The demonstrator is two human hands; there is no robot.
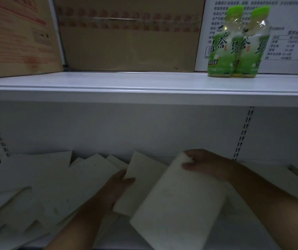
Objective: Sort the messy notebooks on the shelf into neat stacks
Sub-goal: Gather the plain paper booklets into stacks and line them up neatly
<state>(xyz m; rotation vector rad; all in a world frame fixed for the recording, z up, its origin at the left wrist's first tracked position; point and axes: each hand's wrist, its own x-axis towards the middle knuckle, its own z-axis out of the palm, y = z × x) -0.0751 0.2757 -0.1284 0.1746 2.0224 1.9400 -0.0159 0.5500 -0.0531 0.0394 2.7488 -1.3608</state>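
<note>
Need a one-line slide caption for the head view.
Left hand and right hand each hold a pale notebook over the scattered notebooks on the lower shelf; two green tea bottles stand above.

2 bare forearms, left hand, right hand, no sleeves

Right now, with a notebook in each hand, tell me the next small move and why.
Probably lay the right hand's notebook squarely onto the left hand's notebook. The two already overlap at skewed angles, each under a grip, while loose notebooks still sprawl to the left.
</note>
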